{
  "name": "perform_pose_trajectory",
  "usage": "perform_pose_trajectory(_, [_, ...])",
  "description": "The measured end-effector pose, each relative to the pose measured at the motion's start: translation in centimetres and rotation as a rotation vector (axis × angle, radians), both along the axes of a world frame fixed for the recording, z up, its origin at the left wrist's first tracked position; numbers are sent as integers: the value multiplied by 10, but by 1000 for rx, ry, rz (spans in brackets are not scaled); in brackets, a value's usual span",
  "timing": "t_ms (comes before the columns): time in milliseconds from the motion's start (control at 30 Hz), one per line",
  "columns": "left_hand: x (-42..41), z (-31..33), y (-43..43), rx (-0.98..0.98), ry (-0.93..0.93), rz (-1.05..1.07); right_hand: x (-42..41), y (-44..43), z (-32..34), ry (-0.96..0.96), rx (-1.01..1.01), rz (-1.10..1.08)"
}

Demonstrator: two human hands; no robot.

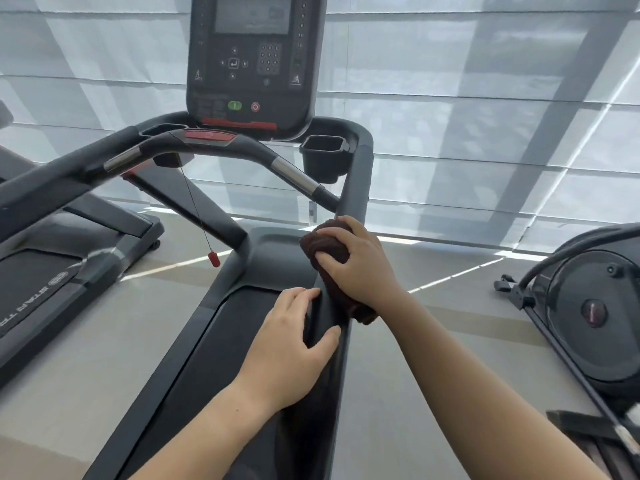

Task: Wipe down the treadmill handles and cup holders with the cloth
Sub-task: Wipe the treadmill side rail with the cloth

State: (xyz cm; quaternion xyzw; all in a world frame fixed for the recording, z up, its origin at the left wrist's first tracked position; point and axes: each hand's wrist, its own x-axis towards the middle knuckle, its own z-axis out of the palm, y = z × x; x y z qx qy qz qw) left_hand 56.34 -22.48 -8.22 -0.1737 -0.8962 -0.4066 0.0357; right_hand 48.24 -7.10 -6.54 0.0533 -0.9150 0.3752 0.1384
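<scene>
Right grip (pixel 356 261) closed over a dark brown cloth (pixel 327 249), pressed onto the right handle (pixel 356 174) — cloth wrapped round the rail, one end trailing below the wrist. Left grip (pixel 294 344) curled around the same handle just below, fingers on the inner side, thumb across the top, no cloth in it. Further up, right cup holder (pixel 323 150) beside the rail, left cup holder (pixel 162 130) across the console (pixel 252 64). Red safety clip (pixel 214 258) dangled on its cord — well left of both hands.

Dark brown cloth (pixel 327 249) bunched on right handle (pixel 355 188)
</scene>
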Motion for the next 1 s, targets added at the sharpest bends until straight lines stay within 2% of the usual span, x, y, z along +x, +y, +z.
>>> perform_pose_trajectory(200, [-8, 1, -30, -76, 38, -175, 39, -16, 2, -33, 46, -31])
perform_pose_trajectory(400, [-20, 24, -108, -218, 25, -242, 102, -48, 7, -89, 34, -204])
perform_pose_trajectory(600, [-19, 83, -159, -293, -51, -364, 130, -114, 15, -304, 415, -430])
perform_pose_trajectory(733, [-15, 111, -164, -314, -99, -456, 119, -121, 30, -404, 409, -478])
perform_pose_trajectory(1000, [-25, 112, -144, -408, -141, -585, 157, -138, 13, -360, 394, -650])
